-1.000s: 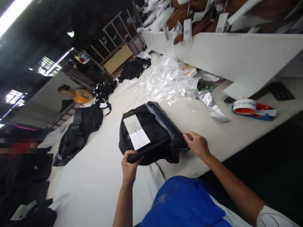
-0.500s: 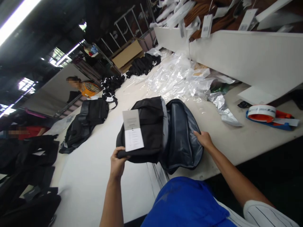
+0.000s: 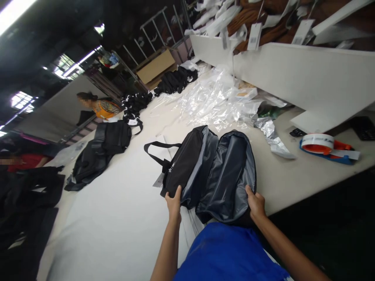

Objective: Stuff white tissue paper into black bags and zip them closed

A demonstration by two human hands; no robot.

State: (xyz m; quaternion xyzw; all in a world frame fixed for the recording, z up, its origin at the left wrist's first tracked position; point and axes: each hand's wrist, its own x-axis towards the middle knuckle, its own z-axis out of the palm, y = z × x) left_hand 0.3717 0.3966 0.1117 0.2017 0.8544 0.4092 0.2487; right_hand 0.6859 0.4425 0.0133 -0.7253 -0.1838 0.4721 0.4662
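Left fingers: curled around the near edge of the black fabric backpack (image 3: 187, 168), thumb on top, gripping its front half.
Right fingers: closed over the near rim of the backpack's opened grey-lined flap (image 3: 231, 175), thumb lying on the lining.
Left hand (image 3: 174, 203): forearm reaches straight up from the lower edge of the view, wrist straight, at the near left corner of the bag.
Right hand (image 3: 255, 202): forearm comes in from the lower right, at the near right corner of the bag.
Backpack: lies unzipped and spread open on the long white table (image 3: 117, 226), between the two hands, its black carry handle (image 3: 156, 150) pointing away to the left; a white tag (image 3: 158, 180) peeks out beneath it.
Nearby: crumpled clear plastic bags (image 3: 211, 97) beyond the bag; an orange and blue tape dispenser (image 3: 325, 145) well to the right; another black bag (image 3: 102, 150) to the left.
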